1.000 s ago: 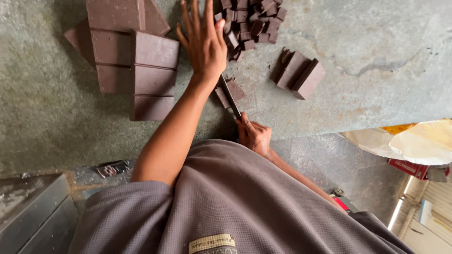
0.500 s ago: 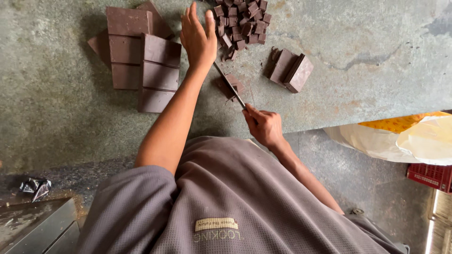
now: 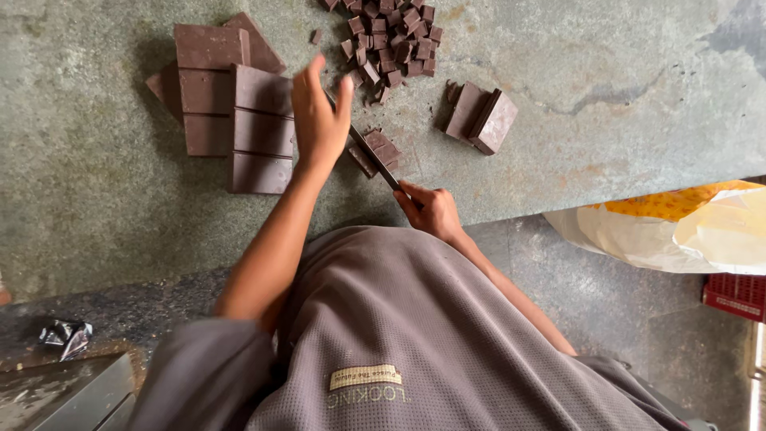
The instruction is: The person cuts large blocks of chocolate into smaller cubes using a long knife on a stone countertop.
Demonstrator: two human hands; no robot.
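Two hands busy — right hand [image 3: 429, 209] still clenching the knife [image 3: 373, 158], left hand [image 3: 319, 116] now lowered, flat on the blade over the chocolate strip [image 3: 375, 152] — slabs [image 3: 231, 104] at nine o'clock.

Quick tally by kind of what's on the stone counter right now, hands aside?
Stack of large chocolate slabs: 1
Pile of small cut chocolate pieces: 1
Thick chocolate blocks lying apart: 2
Chocolate piece under the blade: 1
Knife: 1, handle in the right hand, left hand pressing on the blade
Total: 6
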